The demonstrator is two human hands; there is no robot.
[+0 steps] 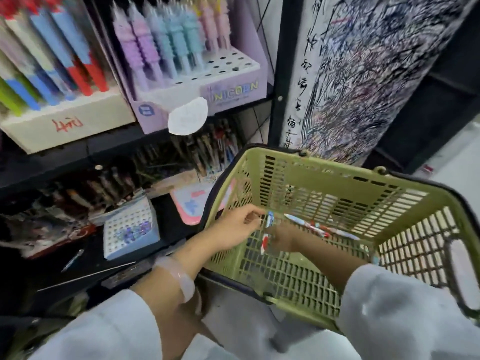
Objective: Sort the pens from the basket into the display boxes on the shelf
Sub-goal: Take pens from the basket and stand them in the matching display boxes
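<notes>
A green plastic basket (337, 183) sits at lower right with a few red, white and blue pens (317, 227) on its floor. My left hand (239, 227) reaches over the basket's left wall and pinches a blue-and-white pen (270, 219) at its top. My right hand (281, 237) is inside the basket, closed around a red-and-white pen (265, 242) that points down. A white display box with a grid of holes (130, 227) stands on the lower shelf to the left. A lilac display box (207, 81) with pastel pens stands on the upper shelf.
A white box (65, 123) of colourful pens fills the upper left shelf. A round white tag (187, 118) hangs from the lilac box. Dark pen displays crowd the lower shelf. A loose pen (74, 259) lies on the shelf front. A scribbled test panel (363, 74) stands behind the basket.
</notes>
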